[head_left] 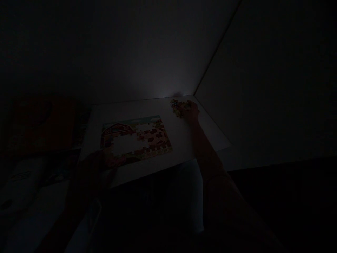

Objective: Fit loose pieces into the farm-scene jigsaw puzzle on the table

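Observation:
The scene is very dark. A partly filled farm jigsaw puzzle point(137, 137) with a red barn and white gaps lies on a white board point(181, 140). My right hand point(193, 111) reaches to the far right corner and rests on a small heap of loose puzzle pieces point(178, 106); its fingers are too dim to read. My left hand point(101, 163) lies at the puzzle's near left corner, touching its edge, its fingers lost in shadow.
An orange-red box or sheet point(43, 123) lies at the left. Pale objects point(23, 182) sit at the lower left. White walls meet in a corner point(195, 94) right behind the board.

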`<state>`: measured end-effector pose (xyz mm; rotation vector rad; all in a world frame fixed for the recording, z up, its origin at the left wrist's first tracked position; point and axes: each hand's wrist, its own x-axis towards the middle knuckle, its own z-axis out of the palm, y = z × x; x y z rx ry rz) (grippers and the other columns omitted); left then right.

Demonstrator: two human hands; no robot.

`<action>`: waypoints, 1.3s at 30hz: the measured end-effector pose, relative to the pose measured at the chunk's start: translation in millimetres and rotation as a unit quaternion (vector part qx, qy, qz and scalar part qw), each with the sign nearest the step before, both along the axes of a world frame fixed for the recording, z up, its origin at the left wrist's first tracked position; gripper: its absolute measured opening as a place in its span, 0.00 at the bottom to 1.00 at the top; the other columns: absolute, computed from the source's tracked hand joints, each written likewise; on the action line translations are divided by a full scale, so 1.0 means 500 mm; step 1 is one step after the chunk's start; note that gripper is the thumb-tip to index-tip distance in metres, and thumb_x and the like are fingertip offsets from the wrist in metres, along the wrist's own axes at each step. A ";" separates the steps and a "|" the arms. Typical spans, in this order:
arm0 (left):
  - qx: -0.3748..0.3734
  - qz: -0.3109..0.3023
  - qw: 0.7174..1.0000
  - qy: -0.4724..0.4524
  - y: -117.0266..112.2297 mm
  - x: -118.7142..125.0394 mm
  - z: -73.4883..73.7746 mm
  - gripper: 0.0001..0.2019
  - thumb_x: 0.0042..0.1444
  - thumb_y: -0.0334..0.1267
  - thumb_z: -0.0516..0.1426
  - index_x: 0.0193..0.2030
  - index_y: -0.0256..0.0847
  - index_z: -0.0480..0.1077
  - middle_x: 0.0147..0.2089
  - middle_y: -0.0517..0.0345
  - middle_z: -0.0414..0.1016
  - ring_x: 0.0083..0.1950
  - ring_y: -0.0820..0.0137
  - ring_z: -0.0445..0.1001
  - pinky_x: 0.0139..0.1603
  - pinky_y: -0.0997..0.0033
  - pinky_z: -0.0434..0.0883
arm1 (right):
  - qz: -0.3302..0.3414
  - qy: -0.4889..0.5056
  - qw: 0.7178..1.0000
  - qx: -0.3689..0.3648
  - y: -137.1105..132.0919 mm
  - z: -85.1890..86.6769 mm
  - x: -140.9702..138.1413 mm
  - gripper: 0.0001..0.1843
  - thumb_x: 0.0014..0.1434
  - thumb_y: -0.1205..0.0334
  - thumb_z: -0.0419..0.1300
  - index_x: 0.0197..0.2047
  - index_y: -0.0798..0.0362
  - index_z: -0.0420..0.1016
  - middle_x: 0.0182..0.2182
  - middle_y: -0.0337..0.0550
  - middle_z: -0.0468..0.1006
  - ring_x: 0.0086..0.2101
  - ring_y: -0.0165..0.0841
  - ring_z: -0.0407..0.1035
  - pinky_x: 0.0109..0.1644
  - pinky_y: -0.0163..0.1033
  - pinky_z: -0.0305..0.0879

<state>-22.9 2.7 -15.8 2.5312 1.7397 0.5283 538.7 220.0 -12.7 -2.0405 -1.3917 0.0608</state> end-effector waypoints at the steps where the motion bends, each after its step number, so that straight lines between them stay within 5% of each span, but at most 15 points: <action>1: 0.004 0.019 1.000 0.000 -0.002 0.005 0.005 0.40 0.76 0.57 0.58 0.88 0.42 0.64 0.80 0.23 0.73 0.76 0.21 0.77 0.71 0.14 0.75 | 0.029 -0.003 0.999 0.019 -0.003 0.006 -0.003 0.42 0.73 0.44 0.68 0.82 0.56 0.71 0.75 0.68 0.77 0.72 0.55 0.74 0.79 0.62 0.67; 10: 0.036 0.046 0.998 0.026 -0.016 0.025 0.012 0.36 0.78 0.57 0.57 0.86 0.43 0.65 0.79 0.29 0.76 0.75 0.30 0.79 0.72 0.22 0.78 | 0.356 -0.026 0.924 0.134 -0.005 0.080 -0.177 0.43 0.69 0.35 0.76 0.81 0.41 0.75 0.74 0.58 0.77 0.76 0.66 0.67 0.83 0.79 0.59; 13: 0.044 0.051 0.997 0.028 -0.020 0.029 0.009 0.37 0.78 0.59 0.57 0.83 0.35 0.66 0.79 0.26 0.75 0.76 0.29 0.78 0.74 0.24 0.78 | 0.430 0.029 0.894 0.121 -0.014 0.064 -0.222 0.44 0.68 0.34 0.75 0.81 0.40 0.76 0.73 0.57 0.79 0.73 0.64 0.71 0.81 0.75 0.64; 19: 0.031 0.063 0.997 0.031 -0.028 0.037 0.021 0.36 0.77 0.58 0.59 0.83 0.40 0.67 0.80 0.29 0.75 0.78 0.33 0.76 0.77 0.28 0.74 | 0.554 0.113 0.825 0.001 -0.040 0.012 -0.250 0.44 0.62 0.32 0.80 0.75 0.40 0.82 0.70 0.55 0.84 0.68 0.58 0.77 0.76 0.68 0.73; 27: 0.005 0.075 0.997 0.028 -0.034 0.041 0.027 0.38 0.75 0.57 0.61 0.85 0.42 0.65 0.83 0.32 0.72 0.82 0.36 0.72 0.82 0.32 0.69 | 0.638 0.206 0.732 -0.123 -0.060 -0.010 -0.265 0.48 0.57 0.36 0.84 0.76 0.40 0.82 0.71 0.53 0.85 0.67 0.56 0.81 0.71 0.62 0.82; 30: -0.008 0.077 0.997 0.025 -0.033 0.046 0.032 0.38 0.76 0.58 0.59 0.84 0.38 0.65 0.83 0.30 0.71 0.82 0.35 0.71 0.83 0.31 0.68 | 0.646 0.173 0.738 -0.097 -0.060 -0.008 -0.262 0.47 0.57 0.35 0.84 0.76 0.40 0.83 0.72 0.53 0.83 0.69 0.57 0.79 0.72 0.63 0.80; 35: -0.024 0.093 0.995 0.020 -0.035 0.053 0.039 0.38 0.74 0.59 0.60 0.84 0.42 0.66 0.84 0.32 0.71 0.83 0.36 0.71 0.83 0.31 0.67 | 0.608 0.059 0.788 -0.074 -0.060 0.006 -0.270 0.29 0.69 0.31 0.73 0.62 0.39 0.94 0.67 0.52 0.85 0.65 0.57 0.79 0.79 0.67 0.71; 39: -0.024 0.093 0.995 0.024 -0.037 0.055 0.040 0.39 0.75 0.60 0.59 0.85 0.42 0.65 0.84 0.32 0.71 0.83 0.37 0.70 0.83 0.33 0.67 | 0.639 0.021 0.765 -0.077 -0.067 0.013 -0.274 0.26 0.74 0.31 0.69 0.62 0.36 0.95 0.68 0.51 0.84 0.68 0.57 0.76 0.81 0.69 0.65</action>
